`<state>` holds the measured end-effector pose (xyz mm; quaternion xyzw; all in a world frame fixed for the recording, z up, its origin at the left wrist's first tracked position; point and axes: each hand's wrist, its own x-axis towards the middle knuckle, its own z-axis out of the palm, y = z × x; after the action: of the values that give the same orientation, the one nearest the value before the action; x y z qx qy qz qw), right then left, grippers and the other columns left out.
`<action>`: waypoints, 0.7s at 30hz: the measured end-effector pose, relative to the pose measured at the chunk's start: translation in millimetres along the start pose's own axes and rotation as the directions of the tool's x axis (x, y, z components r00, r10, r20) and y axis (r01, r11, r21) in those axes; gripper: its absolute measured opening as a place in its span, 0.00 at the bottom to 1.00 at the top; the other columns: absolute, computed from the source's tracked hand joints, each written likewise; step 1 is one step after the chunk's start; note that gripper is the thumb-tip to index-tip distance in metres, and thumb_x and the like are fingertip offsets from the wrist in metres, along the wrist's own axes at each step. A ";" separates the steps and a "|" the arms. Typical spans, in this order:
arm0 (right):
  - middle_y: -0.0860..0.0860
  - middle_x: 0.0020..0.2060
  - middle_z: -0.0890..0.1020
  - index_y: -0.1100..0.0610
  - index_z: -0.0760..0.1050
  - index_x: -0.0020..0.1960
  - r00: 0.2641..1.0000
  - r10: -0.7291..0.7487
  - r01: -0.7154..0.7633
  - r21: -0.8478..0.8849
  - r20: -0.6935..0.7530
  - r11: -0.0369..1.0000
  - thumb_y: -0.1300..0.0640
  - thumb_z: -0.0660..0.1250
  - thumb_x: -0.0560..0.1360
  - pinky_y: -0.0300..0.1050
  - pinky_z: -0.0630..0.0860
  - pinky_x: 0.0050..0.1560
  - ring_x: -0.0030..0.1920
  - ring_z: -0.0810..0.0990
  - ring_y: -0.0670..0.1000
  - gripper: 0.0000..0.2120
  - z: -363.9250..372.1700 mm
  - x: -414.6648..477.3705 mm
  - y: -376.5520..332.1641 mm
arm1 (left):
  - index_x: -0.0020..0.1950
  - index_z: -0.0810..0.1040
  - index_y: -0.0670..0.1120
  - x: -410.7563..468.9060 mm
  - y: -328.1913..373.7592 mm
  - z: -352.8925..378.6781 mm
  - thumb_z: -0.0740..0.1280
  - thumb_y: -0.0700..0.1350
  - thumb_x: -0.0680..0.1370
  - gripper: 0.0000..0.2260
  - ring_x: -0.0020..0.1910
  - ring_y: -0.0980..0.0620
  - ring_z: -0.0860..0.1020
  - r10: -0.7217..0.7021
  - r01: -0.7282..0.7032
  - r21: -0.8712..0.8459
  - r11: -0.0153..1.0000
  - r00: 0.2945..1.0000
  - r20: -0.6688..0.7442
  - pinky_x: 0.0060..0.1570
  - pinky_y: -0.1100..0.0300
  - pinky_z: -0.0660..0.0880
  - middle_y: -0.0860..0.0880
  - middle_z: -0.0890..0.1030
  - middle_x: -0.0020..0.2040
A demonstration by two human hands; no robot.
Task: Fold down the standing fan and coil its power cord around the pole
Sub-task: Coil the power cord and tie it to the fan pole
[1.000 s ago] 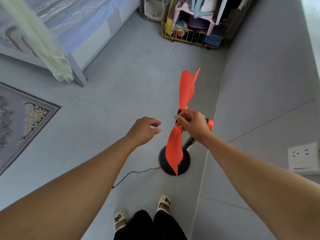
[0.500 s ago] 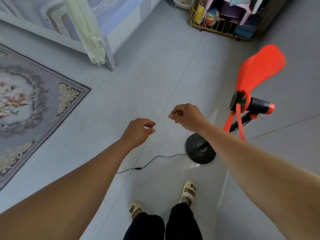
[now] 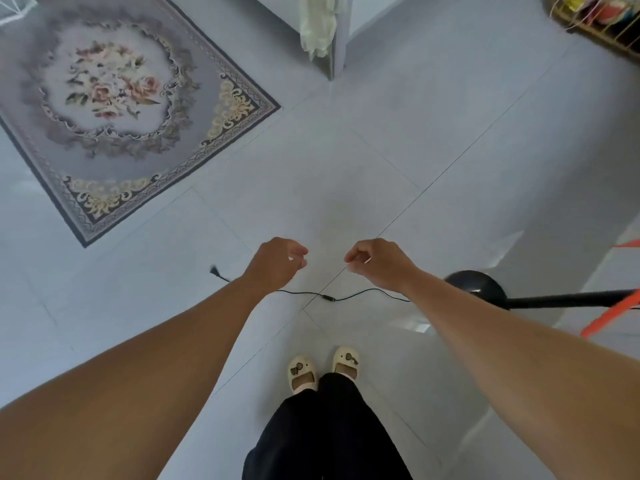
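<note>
The fan stands at the right edge, with only its round black base (image 3: pixel 475 283), black pole (image 3: pixel 568 300) and a strip of orange blade (image 3: pixel 613 316) in view; the head is out of frame. Its thin black power cord (image 3: pixel 363 292) lies on the floor and runs left from the base, under my arms, to a plug (image 3: pixel 214 271). My left hand (image 3: pixel 275 263) and my right hand (image 3: pixel 375 263) hover side by side above the cord. Their fingers are loosely curled and hold nothing.
A flowered rug (image 3: pixel 114 98) covers the floor at the upper left. A bed corner with pale netting (image 3: pixel 320 26) is at the top centre. A yellow wire rack (image 3: pixel 602 22) is at the top right. My feet in cream sandals (image 3: pixel 322 370) stand on grey tiles.
My right hand let go of the fan head and came back beside my left hand. The view swung left and down, so the fan slid to the right edge and the rug and plug appeared.
</note>
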<state>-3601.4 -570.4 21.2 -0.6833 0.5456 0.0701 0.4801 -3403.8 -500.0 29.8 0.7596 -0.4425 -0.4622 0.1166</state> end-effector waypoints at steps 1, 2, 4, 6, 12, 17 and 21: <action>0.46 0.43 0.82 0.51 0.81 0.51 1.000 -0.002 0.002 -0.018 0.019 1.000 0.56 0.65 0.75 0.41 0.72 0.43 0.38 0.77 0.46 0.07 9.4 9.3 -1.9 | 0.60 0.81 0.47 3.2 -14.6 0.4 0.67 0.44 0.78 0.11 0.59 0.53 0.78 -0.028 0.028 -0.012 1.000 1.000 -0.012 0.44 0.71 0.64 0.51 0.82 0.58; 0.46 0.43 0.81 0.51 0.81 0.52 1.000 0.002 -0.001 -0.029 0.031 1.000 0.56 0.65 0.75 0.40 0.71 0.42 0.36 0.76 0.45 0.09 17.6 16.3 -2.0 | 0.61 0.80 0.47 4.2 -25.6 0.4 0.67 0.45 0.79 0.11 0.60 0.53 0.77 -0.056 0.056 -0.011 0.998 0.998 -0.023 0.41 0.73 0.62 0.52 0.82 0.58; 0.47 0.43 0.81 0.51 0.81 0.53 0.998 0.000 0.003 -0.054 0.057 0.999 0.57 0.63 0.75 0.40 0.71 0.42 0.37 0.76 0.46 0.11 38.9 37.6 -3.6 | 0.61 0.80 0.46 10.8 -56.0 0.8 0.67 0.45 0.79 0.12 0.61 0.53 0.77 -0.101 0.099 -0.044 0.994 0.994 -0.052 0.46 0.73 0.62 0.51 0.82 0.59; 0.47 0.44 0.81 0.50 0.80 0.54 0.996 -0.004 0.011 -0.077 0.084 0.997 0.58 0.61 0.75 0.41 0.73 0.44 0.38 0.76 0.47 0.12 57.4 55.7 -5.6 | 0.61 0.80 0.45 20.2 -84.4 2.2 0.67 0.44 0.78 0.11 0.61 0.52 0.77 -0.120 0.114 -0.079 0.990 0.990 -0.070 0.56 0.66 0.66 0.49 0.82 0.59; 0.49 0.51 0.83 0.50 0.80 0.54 0.991 -0.026 0.047 -0.162 0.129 0.986 0.56 0.62 0.75 0.48 0.78 0.55 0.52 0.80 0.52 0.11 121.6 120.2 -11.4 | 0.61 0.80 0.45 52.9 -170.3 8.5 0.67 0.43 0.78 0.12 0.61 0.55 0.75 -0.173 0.158 -0.134 0.978 0.978 -0.114 0.58 0.64 0.66 0.48 0.82 0.60; 0.48 0.50 0.83 0.50 0.80 0.55 0.986 -0.023 0.053 -0.175 0.167 0.983 0.58 0.61 0.76 0.42 0.75 0.49 0.46 0.80 0.51 0.12 198.0 179.6 -9.8 | 0.61 0.80 0.45 91.7 -258.2 23.8 0.67 0.43 0.78 0.12 0.61 0.50 0.78 -0.248 0.234 -0.120 0.965 0.962 -0.116 0.59 0.62 0.67 0.47 0.82 0.60; 0.49 0.49 0.83 0.50 0.80 0.55 0.982 0.005 0.032 -0.195 0.186 0.980 0.59 0.60 0.75 0.39 0.71 0.42 0.45 0.80 0.52 0.14 259.8 228.3 -7.2 | 0.62 0.80 0.46 130.2 -326.3 36.4 0.67 0.43 0.79 0.12 0.61 0.48 0.78 -0.271 0.263 -0.088 0.961 0.958 -0.094 0.62 0.57 0.70 0.48 0.82 0.60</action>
<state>-3394.2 -535.4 -253.6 -0.7215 0.4842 0.1839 0.4595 -3225.4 -403.4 -259.3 0.8309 -0.3114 -0.4492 0.1046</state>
